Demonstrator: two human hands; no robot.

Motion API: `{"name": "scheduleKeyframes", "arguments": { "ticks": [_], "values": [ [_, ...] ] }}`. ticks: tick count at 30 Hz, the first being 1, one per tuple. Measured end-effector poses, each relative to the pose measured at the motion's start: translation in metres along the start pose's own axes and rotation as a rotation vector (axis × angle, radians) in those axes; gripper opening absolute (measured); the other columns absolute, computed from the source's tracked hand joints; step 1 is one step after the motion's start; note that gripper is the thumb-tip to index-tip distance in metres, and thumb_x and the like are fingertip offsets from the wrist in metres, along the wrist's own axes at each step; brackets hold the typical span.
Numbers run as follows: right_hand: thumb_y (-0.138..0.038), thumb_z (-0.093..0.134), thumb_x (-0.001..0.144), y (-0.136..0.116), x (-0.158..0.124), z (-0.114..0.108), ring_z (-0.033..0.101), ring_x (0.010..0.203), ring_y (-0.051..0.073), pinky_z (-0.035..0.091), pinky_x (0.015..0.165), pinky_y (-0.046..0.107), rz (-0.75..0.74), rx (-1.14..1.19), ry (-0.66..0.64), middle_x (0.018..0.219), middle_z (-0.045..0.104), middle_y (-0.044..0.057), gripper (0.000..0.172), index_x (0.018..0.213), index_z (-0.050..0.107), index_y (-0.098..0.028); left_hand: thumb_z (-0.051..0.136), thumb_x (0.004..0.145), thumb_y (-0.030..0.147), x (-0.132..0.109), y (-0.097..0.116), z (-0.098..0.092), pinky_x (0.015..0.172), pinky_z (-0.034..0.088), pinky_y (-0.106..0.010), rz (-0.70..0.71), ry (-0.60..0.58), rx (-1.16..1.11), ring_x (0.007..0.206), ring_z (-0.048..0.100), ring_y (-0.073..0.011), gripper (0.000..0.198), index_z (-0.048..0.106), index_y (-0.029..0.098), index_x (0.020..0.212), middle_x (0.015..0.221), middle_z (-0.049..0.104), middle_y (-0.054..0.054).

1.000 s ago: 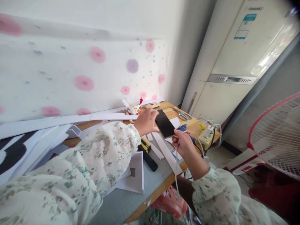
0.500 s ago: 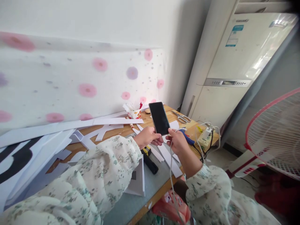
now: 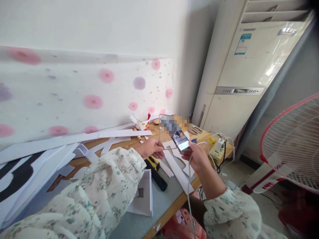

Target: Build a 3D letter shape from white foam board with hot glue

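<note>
My right hand (image 3: pixel 195 155) grips the lower end of a smartphone (image 3: pixel 180 139) with a lit screen, part of it blurred out. A white cable (image 3: pixel 189 186) runs up to this hand; whether it is plugged into the phone is hidden. To the left, my left hand (image 3: pixel 151 148) pinches the lower corner of a clear phone case (image 3: pixel 159 131), which stands apart from the phone at its lower end. Below the hands are a black and yellow utility knife (image 3: pixel 158 177) and white board strips (image 3: pixel 178 171), lying on a grey mat (image 3: pixel 163 199).
White board pieces (image 3: pixel 50 142) heap up along the table's left. A paper cup (image 3: pixel 142 125) stands at the back, with scissors (image 3: pixel 195 129) farther right. A power strip (image 3: pixel 217 150) with cables sits at the right end. Beyond are a fan (image 3: pixel 294 142) and a tall air conditioner (image 3: pixel 236 109).
The clear case and the phone have come apart, the left hand moving left with the case and the right hand moving right and down with the phone. The dark screen is now lit.
</note>
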State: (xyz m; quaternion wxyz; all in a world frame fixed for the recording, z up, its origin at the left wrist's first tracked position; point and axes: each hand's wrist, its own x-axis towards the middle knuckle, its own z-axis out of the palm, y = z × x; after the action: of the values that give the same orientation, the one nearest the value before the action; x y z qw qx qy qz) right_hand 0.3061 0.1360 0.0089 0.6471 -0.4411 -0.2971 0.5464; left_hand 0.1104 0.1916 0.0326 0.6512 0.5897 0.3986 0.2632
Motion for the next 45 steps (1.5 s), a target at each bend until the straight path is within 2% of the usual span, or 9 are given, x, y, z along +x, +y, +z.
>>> {"name": "scheduleKeyframes", "arguments": {
  "ticks": [6,10,14,16,20,28,35,42,45],
  "values": [
    [-0.032,0.065,0.076,0.002,-0.006,-0.008,0.061,0.044,0.014,0.050,0.041,0.023,0.055,0.026,0.039,0.061,0.066,0.000,0.019,0.080,0.053,-0.018,0.078,0.071,0.032,0.028,0.000,-0.024,0.045,0.049,-0.021,-0.032,0.210,-0.157,0.045,0.065,-0.0163,0.029,0.057,0.014,0.076,0.057,0.068,-0.006],
    [-0.035,0.064,0.076,0.010,-0.015,0.002,0.061,0.046,0.011,0.051,0.046,0.023,0.033,0.028,0.012,0.065,0.066,0.000,0.021,0.081,0.051,-0.018,0.060,0.080,0.059,0.035,0.007,-0.004,0.046,0.049,-0.024,0.007,0.286,-0.310,0.044,0.062,-0.0151,0.043,0.056,0.017,0.088,0.060,0.066,-0.002],
    [-0.047,0.068,0.071,0.011,-0.029,0.011,0.052,0.039,0.007,0.041,0.037,0.017,0.000,-0.019,-0.135,0.060,0.060,-0.005,0.034,0.081,0.050,-0.020,0.037,0.081,0.076,0.015,0.011,0.042,0.062,0.056,-0.035,0.088,0.206,-0.455,0.068,0.069,-0.0231,0.068,0.062,0.015,0.098,0.079,0.071,-0.011],
    [-0.055,0.067,0.070,0.004,-0.034,0.009,0.040,0.032,0.005,0.028,0.030,0.016,0.024,-0.082,-0.274,0.055,0.057,-0.006,0.040,0.079,0.052,-0.019,0.037,0.082,0.075,0.001,0.012,0.058,0.069,0.056,-0.040,0.176,0.048,-0.658,0.079,0.069,-0.0278,0.071,0.063,0.012,0.103,0.089,0.071,-0.015],
    [-0.070,0.059,0.071,-0.014,-0.039,-0.005,0.024,0.028,0.002,0.014,0.030,0.015,0.106,-0.237,-0.509,0.043,0.050,-0.006,0.053,0.072,0.053,-0.018,0.040,0.085,0.069,-0.022,0.015,0.068,0.074,0.056,-0.042,0.316,0.050,-0.887,0.085,0.069,-0.0273,0.063,0.064,0.014,0.108,0.095,0.071,-0.014],
    [-0.083,0.045,0.069,0.016,-0.053,-0.015,0.026,0.027,0.005,0.032,0.029,0.017,0.426,-0.413,-0.872,0.035,0.041,-0.006,0.069,0.064,0.060,-0.016,0.027,0.082,0.078,-0.031,0.014,0.083,0.078,0.056,-0.046,0.318,-0.044,-0.899,0.084,0.068,-0.0255,0.079,0.064,0.013,0.108,0.099,0.070,-0.015],
    [-0.072,0.051,0.075,0.022,-0.059,-0.021,0.035,0.028,0.005,0.041,0.037,0.019,0.497,-0.323,-1.006,0.043,0.055,-0.001,0.064,0.074,0.066,-0.010,0.035,0.080,0.078,-0.031,0.002,0.086,0.074,0.057,-0.048,0.271,-0.235,-0.837,0.080,0.070,-0.0280,0.081,0.062,0.009,0.112,0.098,0.070,-0.018],
    [-0.067,0.056,0.071,0.006,-0.062,-0.022,0.025,0.026,0.004,0.040,0.034,0.021,0.484,-0.290,-1.000,0.038,0.050,-0.004,0.058,0.075,0.068,-0.010,0.035,0.080,0.078,-0.040,0.008,0.088,0.071,0.058,-0.044,0.245,-0.176,-0.811,0.081,0.070,-0.0282,0.081,0.064,0.008,0.109,0.100,0.070,-0.018],
    [-0.065,0.061,0.065,0.010,-0.059,-0.018,0.033,0.025,0.007,0.044,0.034,0.027,0.469,-0.345,-0.958,0.038,0.054,0.001,0.058,0.071,0.068,-0.008,0.032,0.076,0.083,-0.043,0.012,0.095,0.070,0.058,-0.044,0.222,-0.189,-0.825,0.078,0.070,-0.0286,0.088,0.065,0.007,0.106,0.095,0.071,-0.019]
  ]
}}
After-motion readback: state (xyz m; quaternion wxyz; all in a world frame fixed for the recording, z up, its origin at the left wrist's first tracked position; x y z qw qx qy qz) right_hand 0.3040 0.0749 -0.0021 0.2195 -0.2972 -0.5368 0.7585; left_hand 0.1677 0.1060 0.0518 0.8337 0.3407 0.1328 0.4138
